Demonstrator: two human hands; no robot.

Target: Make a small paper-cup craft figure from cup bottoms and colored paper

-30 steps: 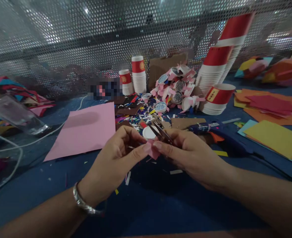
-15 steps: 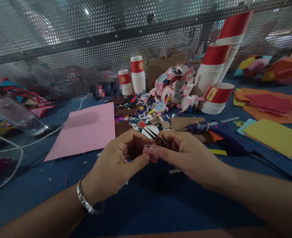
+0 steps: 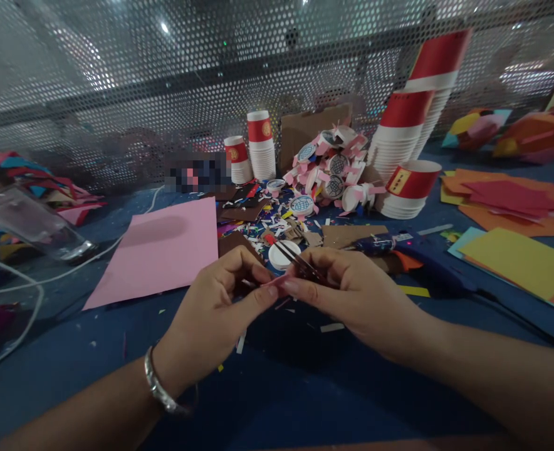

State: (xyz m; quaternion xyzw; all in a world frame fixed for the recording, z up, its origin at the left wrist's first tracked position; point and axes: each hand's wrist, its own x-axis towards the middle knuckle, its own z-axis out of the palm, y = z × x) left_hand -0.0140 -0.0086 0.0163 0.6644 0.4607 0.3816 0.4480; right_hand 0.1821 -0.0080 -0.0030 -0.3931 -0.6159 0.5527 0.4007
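Between both thumbs and fingertips I pinch a small piece of pink paper [image 3: 279, 281], seen almost edge-on. My left hand [image 3: 223, 304] is closed on its left end, and a silver bracelet [image 3: 157, 382] circles that wrist. The other end is gripped by my right hand [image 3: 361, 300], whose curled fingers also hold dark scissors [image 3: 301, 262]. Their blades point away to the left, over a white round lid-like disc [image 3: 281, 255] on the table. The scissors' handles are hidden inside my right hand.
Paper scraps surround a heap of pink-and-white cup pieces [image 3: 336, 172]. Stacked paper cups [image 3: 399, 134] stand right. A blue glue gun [image 3: 427, 254] and coloured sheets [image 3: 516, 254] lie right; a pink sheet [image 3: 164, 250], a tilted clear container [image 3: 32, 219] and a white cable [image 3: 112, 247] lie left.
The pink paper has turned from hanging below my thumbs to nearly edge-on. My left fingers have shifted slightly, and more of the white disc shows. The scissors stay in my right hand.
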